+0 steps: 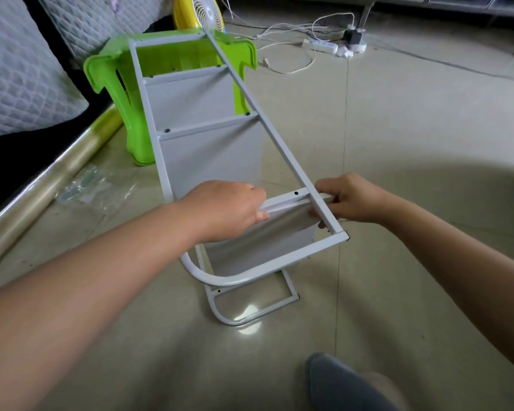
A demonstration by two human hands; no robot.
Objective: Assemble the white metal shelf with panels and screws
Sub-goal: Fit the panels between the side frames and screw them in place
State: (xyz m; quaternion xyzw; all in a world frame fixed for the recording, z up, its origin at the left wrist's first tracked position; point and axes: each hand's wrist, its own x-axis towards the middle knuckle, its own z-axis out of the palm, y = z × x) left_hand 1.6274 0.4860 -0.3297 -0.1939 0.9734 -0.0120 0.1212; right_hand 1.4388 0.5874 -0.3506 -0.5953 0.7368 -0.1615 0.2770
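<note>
The white metal shelf [267,134] lies on its side on the floor, its far end propped on a green stool [107,81]. Two panels are fixed between its side frames with dark screws. A third, nearer panel [261,235] sits between the frames. My left hand [226,209] grips that panel's upper left edge, thumb underneath. My right hand [350,200] holds the panel's right end behind the upper frame tube. A dark screw [296,193] shows in the panel's lip near the tube.
A bed with a quilted cover [21,84] and a metal rail [42,185] run along the left. Clear plastic bags [86,188] lie by the rail. A yellow fan [199,13] stands behind the stool. A power strip and cables [324,46] lie far right. My knee [347,384] is at the bottom.
</note>
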